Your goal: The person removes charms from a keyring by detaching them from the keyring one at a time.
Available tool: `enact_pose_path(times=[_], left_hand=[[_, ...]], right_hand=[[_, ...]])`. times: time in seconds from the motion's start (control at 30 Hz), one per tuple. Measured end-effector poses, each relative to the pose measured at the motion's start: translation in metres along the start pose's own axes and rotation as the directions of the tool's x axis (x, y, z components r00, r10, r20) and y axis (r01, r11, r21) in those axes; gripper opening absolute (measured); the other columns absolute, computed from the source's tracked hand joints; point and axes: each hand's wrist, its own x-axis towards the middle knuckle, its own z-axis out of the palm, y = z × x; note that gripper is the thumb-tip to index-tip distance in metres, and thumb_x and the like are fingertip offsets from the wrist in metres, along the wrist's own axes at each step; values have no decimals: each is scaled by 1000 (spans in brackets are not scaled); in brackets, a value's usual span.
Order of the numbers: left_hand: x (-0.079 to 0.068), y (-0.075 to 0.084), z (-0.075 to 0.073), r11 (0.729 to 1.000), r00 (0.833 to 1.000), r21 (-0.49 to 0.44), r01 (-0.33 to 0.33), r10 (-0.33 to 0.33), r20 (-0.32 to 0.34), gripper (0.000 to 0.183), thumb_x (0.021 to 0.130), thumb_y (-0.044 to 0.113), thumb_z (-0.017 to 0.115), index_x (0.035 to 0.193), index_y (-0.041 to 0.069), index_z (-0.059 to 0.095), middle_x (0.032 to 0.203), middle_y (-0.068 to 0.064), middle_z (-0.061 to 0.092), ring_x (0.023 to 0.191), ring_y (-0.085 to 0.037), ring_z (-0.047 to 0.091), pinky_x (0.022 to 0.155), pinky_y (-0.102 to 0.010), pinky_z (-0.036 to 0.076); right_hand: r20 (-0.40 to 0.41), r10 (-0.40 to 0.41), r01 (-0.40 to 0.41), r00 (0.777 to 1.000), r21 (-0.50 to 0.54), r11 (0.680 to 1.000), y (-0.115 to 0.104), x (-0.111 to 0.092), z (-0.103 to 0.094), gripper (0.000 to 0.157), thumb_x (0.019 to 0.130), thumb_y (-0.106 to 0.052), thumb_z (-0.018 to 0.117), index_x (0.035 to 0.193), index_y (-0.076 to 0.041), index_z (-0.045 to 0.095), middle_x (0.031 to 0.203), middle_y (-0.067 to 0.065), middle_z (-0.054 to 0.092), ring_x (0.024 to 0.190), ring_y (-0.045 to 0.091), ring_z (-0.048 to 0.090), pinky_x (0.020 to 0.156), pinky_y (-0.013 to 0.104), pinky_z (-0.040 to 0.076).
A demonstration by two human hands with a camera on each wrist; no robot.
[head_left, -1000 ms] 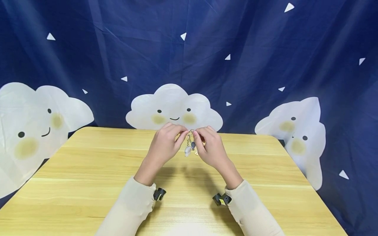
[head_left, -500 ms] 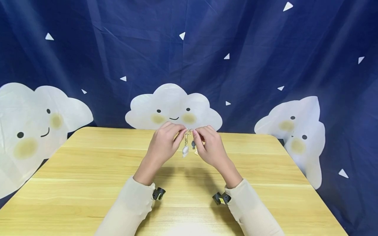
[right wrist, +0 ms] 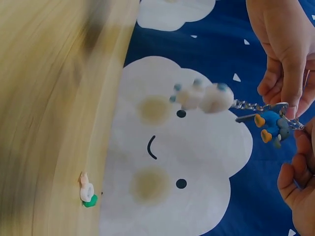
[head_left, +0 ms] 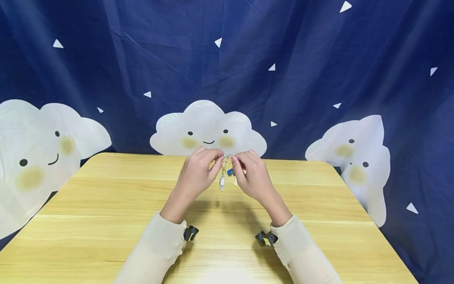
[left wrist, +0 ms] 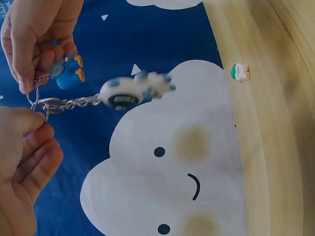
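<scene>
Both hands meet over the far middle of the table [head_left: 142, 205], held above it. My left hand [left wrist: 24, 162] pinches the metal clasp [left wrist: 52, 104] of a short chain. From that chain hangs a white figure charm [left wrist: 123, 93] with blue-grey patches. My right hand [head_left: 253, 177] pinches a thin metal key ring [left wrist: 33, 94], which touches the clasp. A blue figure charm [right wrist: 270, 126] with orange feet dangles at the right hand's fingers. Fingertips partly hide the ring, so whether the clasp is hooked on it I cannot tell.
A small green, white and peach figure [left wrist: 241, 72] appears to rest on the table near its far edge, apart from the hands. Behind the table hangs a dark blue curtain [head_left: 177, 59] printed with clouds.
My left hand has shifted slightly left with the clasp, so the white charm hangs further from the blue one. Both charms have turned; the blue one shows its bright side.
</scene>
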Motion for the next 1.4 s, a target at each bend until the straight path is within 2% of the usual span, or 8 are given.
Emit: enact_pose_path(times=[0.17, 0.5, 0.8, 1.07, 1.4], left_hand=[[0, 1, 1, 1000, 1000, 6, -7, 7, 6, 5, 90, 4, 77, 93, 5, 74, 83, -4, 73, 72, -19, 60, 59, -30, 49], [0, 1, -1, 1000, 1000, 10, -8, 7, 12, 4, 94, 7, 73, 94, 4, 75, 85, -6, 74, 75, -20, 62, 61, -31, 51], [-1, -2, -2, 1000, 1000, 2, -12, 12, -8, 4, 94, 6, 72, 95, 3, 75, 85, -7, 74, 76, -22, 64, 62, -34, 53], [2, -7, -11, 999, 998, 9, 37, -36, -52, 5, 94, 6, 73, 95, 1, 76, 88, -11, 76, 76, -25, 66, 66, -35, 56], [1, -8, -13, 999, 999, 15, 44, -43, -31, 6, 95, 7, 73, 95, 1, 75, 88, -10, 76, 74, -24, 62, 64, -33, 52]], right_hand=[[9, -3, 3, 1000, -2, 1000, 0, 0, -1, 16, 100, -4, 59, 86, -3, 68, 70, 1, 58, 69, 16, 50, 63, 29, 42], [12, -6, 6, 1000, -12, 1000, 1, 1, 0, 17, 100, -4, 59, 84, -3, 66, 68, 1, 56, 67, 17, 48, 62, 30, 40], [26, 3, -3, 1000, -20, 1000, 3, 0, 1, 20, 102, -6, 57, 84, -5, 66, 69, 0, 57, 67, 16, 48, 62, 30, 40], [27, 14, -13, 1000, -26, 1000, 7, -1, 1, 21, 101, -6, 58, 82, -4, 65, 68, 0, 55, 67, 16, 47, 63, 30, 39], [83, 41, -37, 996, -43, 998, 7, -4, 1, 22, 103, -8, 57, 83, -7, 64, 69, -1, 55, 66, 16, 45, 62, 30, 39]])
